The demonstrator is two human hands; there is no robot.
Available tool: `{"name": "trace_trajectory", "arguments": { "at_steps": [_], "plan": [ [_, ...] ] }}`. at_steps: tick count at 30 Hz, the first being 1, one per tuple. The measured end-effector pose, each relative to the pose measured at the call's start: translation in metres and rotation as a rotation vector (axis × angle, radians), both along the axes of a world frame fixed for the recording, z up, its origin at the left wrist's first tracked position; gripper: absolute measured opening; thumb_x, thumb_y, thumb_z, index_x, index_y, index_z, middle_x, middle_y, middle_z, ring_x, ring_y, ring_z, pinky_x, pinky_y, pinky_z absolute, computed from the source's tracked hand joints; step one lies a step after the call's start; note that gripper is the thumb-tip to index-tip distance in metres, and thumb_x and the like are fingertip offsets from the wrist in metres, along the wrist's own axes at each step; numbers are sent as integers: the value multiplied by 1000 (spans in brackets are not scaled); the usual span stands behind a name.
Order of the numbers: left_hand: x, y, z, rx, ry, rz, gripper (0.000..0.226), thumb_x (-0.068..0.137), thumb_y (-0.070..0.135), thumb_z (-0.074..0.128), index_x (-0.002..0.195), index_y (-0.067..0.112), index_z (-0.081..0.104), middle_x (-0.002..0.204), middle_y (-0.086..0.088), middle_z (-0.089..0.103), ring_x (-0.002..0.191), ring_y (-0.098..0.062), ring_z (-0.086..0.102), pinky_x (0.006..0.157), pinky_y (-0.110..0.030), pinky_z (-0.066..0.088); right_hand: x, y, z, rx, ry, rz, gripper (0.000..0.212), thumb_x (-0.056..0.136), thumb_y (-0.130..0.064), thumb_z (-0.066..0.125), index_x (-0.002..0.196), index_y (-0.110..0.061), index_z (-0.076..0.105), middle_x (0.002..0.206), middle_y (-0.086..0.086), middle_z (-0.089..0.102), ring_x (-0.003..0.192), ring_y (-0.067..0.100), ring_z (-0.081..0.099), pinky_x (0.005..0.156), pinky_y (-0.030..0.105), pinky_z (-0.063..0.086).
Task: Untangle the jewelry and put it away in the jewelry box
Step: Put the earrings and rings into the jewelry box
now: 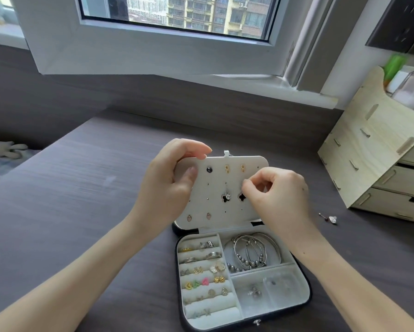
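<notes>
An open jewelry box lies on the dark table. Rings and small earrings fill its left rolls, and silver bangles lie in its top right compartment. A white earring panel stands upright at the box's back edge. My left hand grips the panel's upper left corner. My right hand pinches a black clover earring at the panel's middle right. A matching clover earring hangs beside it. Gold studs and pink heart studs are pinned on the panel.
A wooden drawer organizer stands at the right edge of the table. A small loose jewelry piece lies on the table in front of it. A window sill and wall run along the back. A plush toy lies far left.
</notes>
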State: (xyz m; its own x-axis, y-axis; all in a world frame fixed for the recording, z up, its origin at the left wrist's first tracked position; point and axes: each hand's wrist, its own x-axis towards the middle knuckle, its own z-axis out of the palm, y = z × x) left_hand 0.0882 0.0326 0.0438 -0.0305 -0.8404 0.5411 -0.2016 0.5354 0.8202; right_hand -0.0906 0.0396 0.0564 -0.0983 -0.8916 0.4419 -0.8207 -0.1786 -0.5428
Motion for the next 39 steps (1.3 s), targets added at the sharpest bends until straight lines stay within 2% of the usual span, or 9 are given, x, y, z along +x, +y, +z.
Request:
{"name": "trace_trajectory", "arguments": {
  "at_steps": [5,8,10,14,18,24,29,35,39],
  "plan": [
    [0,0,1,7,3,-2,31,78,4,49,96,26,60,98,2,63,94,-10,60,75,-16,42,-9,-6,17,240,-22,81,23,78,-34,69,59,-20,69,56,-11,61,65,9,58,62,28,44],
    [0,-1,1,9,-3,4,31,77,4,48,95,27,59,99,3,63,95,-9,60,77,-19,43,-16,-6,21,318,-86,153,27,84,-34,65,65,-17,71,58,-3,62,54,3,49,59,28,41],
    [0,-1,0,4,-11,10,31,78,5,48,95,28,59,99,4,63,96,-9,60,77,-18,43,-17,-5,20,311,-110,176,26,87,-33,63,68,-18,71,66,6,66,57,8,49,61,31,41],
    [0,-1,-1,-6,-18,16,31,78,5,48,94,30,58,99,5,63,95,-10,60,77,-18,44,-15,-2,14,266,-97,154,19,82,-36,67,70,-22,72,65,-7,66,63,7,56,63,34,47],
    [-1,-3,-2,-16,-33,25,33,78,2,47,93,29,59,98,5,63,92,-9,59,74,-16,42,-4,4,9,224,52,44,19,76,-47,69,69,-29,65,67,-17,58,66,2,50,63,24,35],
    [-1,-3,-3,-9,-49,40,33,78,2,45,93,27,59,98,6,62,91,-4,58,73,-11,40,3,5,8,193,145,-26,13,81,-38,63,73,-28,60,78,-16,60,82,10,57,70,25,38],
    [-2,-4,-3,-14,-45,36,33,77,2,46,92,28,59,97,6,62,91,-3,57,73,-10,40,1,4,9,203,103,21,12,80,-40,64,85,-31,57,81,-16,61,79,7,53,70,26,38],
    [-2,-5,-4,-3,-58,54,33,75,3,45,91,28,59,97,9,61,91,0,56,76,-10,40,-3,-5,8,252,-38,63,11,78,-27,67,67,-26,64,71,-13,62,71,4,52,68,30,44],
    [-2,-8,-8,7,-62,65,36,73,1,44,89,29,59,97,8,62,93,-4,57,78,-13,41,-2,-11,13,255,-21,87,12,77,-19,65,69,-28,63,72,-14,60,71,5,53,69,32,49]
  ]
}}
